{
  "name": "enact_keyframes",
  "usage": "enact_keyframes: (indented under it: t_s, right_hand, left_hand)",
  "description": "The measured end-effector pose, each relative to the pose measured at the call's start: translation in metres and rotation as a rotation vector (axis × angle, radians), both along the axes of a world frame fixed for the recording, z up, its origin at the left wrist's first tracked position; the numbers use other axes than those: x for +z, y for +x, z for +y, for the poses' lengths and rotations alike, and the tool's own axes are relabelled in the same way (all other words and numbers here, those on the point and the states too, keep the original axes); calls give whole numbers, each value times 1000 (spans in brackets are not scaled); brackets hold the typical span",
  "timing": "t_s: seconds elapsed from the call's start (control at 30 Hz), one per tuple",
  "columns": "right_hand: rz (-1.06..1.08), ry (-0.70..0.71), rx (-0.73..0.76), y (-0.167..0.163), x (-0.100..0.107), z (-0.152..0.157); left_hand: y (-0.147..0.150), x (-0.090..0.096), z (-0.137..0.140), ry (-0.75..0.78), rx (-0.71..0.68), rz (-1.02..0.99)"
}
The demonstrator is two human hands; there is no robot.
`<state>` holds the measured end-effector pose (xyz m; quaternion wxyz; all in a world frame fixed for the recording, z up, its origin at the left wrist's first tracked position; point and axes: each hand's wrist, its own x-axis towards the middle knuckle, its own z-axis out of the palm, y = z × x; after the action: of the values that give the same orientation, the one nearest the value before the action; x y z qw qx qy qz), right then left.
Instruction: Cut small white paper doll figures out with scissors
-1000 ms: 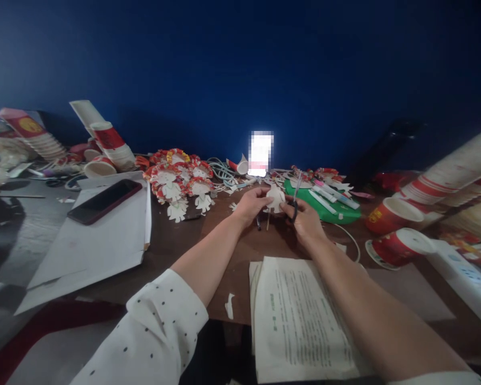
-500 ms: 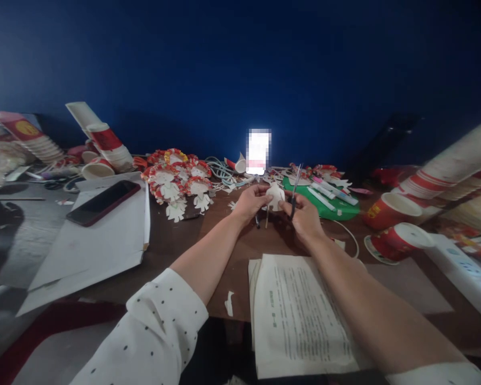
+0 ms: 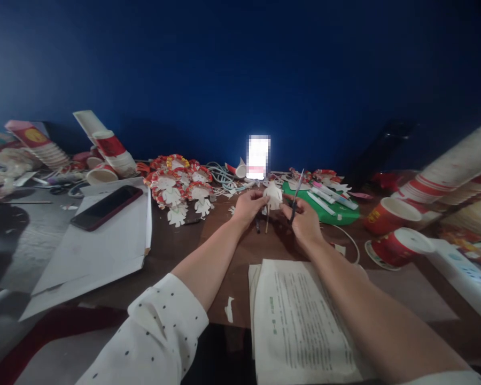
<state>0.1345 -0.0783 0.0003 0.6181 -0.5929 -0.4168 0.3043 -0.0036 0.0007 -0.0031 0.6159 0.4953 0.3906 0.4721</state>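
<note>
My left hand (image 3: 247,209) pinches a small white paper cutout (image 3: 274,194) between thumb and fingers, a little above the brown table. Closed round a pair of scissors (image 3: 295,199), my right hand (image 3: 305,220) also has its thumb and fingertips at the cutout's right edge. The scissors' blades point upward, beside the cutout rather than across it. Below the hands, a dark pen (image 3: 258,223) and a thin light stick (image 3: 267,223) show on the table.
Red-and-white paper figures (image 3: 176,184) are heaped at left, near a phone (image 3: 106,207) on white sheets. Pens lie on a green packet (image 3: 347,215). Paper cups (image 3: 401,247) and a power strip (image 3: 465,275) stand right. A printed booklet (image 3: 300,321) lies in front; a lit, blurred screen (image 3: 258,156) stands behind.
The view has shifted slightly, so most things sit lower in the picture. The cutout has turned a little in my fingers. Both hands keep their hold.
</note>
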Motion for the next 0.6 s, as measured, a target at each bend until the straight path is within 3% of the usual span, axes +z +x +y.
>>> enact_keyframes:
  t_s: [0.17,0.3,0.6]
  right_hand:
    - [-42,-22,-20,1,-2,-1]
    - [-33,-21,-7,2,-5,0]
    - [-16,-90,37,2,-3,-2]
  left_hand:
    - [0,0,1,-54,87,-153]
    - [-1,-1,3,-88,157,-154]
    - [-3,-2,8,-105,170,-210]
